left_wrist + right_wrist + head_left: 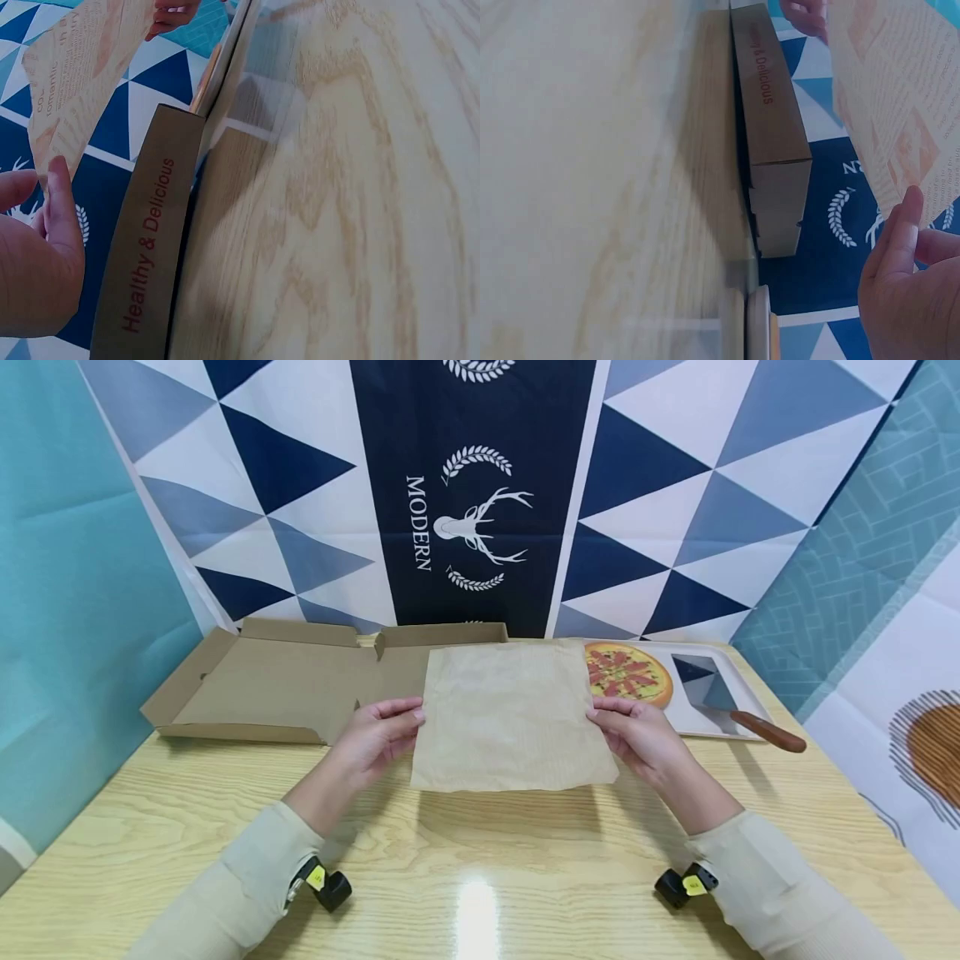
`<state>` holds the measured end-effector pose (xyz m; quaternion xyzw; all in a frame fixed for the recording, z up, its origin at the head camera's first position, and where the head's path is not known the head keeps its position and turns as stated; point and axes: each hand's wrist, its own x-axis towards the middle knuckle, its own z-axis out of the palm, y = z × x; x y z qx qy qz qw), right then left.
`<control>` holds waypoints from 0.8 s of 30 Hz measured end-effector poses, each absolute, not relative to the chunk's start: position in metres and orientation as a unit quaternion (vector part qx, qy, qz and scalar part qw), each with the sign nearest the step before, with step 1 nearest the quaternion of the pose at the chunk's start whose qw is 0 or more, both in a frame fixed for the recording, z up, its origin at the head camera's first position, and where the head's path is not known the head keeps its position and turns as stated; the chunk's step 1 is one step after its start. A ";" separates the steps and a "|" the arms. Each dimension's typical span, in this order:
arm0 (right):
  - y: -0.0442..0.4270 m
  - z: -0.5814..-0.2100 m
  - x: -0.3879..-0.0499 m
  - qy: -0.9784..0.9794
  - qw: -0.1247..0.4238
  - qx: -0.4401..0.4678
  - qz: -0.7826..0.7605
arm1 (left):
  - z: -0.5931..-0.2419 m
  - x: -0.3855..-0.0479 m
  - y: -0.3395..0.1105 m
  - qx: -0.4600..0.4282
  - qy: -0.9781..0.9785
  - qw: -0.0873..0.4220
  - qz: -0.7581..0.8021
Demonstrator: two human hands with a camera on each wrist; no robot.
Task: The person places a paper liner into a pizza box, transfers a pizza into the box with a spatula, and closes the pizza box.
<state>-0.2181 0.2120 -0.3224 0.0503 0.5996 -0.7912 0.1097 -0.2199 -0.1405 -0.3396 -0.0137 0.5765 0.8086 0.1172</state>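
Note:
A square sheet of tan paper (513, 718) hangs above the table's middle, held up by both hands. My left hand (378, 735) pinches its left edge between thumb and fingers, and my right hand (637, 735) pinches the right edge. Print shows on the paper's other side in the left wrist view (82, 75) and the right wrist view. The paper overlaps part of an open cardboard box (277, 681) behind it. Thumb and fingers of the left hand (45, 247) meet at the paper's corner; the right hand (911, 292) does likewise.
On the right, a white tray (742, 685) bears a pizza (628, 674) and a metal server with a brown handle (768, 731) that juts over its front edge. The wooden table (375, 877) runs up to a patterned cloth backdrop (480, 435).

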 end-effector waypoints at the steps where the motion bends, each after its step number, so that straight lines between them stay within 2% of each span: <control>1: 0.212 -0.322 -0.219 0.599 0.108 0.049 -0.792 | -0.339 -0.220 -0.141 -0.013 0.581 0.114 0.806; 7: 0.211 -0.320 -0.225 0.594 0.104 0.055 -0.795 | -0.333 -0.220 -0.147 -0.011 0.622 0.099 0.777; 19: 0.210 -0.323 -0.239 0.585 0.092 0.065 -0.803 | -0.332 -0.216 -0.164 0.045 0.699 0.141 0.699; 24: 0.208 -0.325 -0.244 0.585 0.091 0.059 -0.803 | -0.332 -0.215 -0.164 0.059 0.731 0.138 0.665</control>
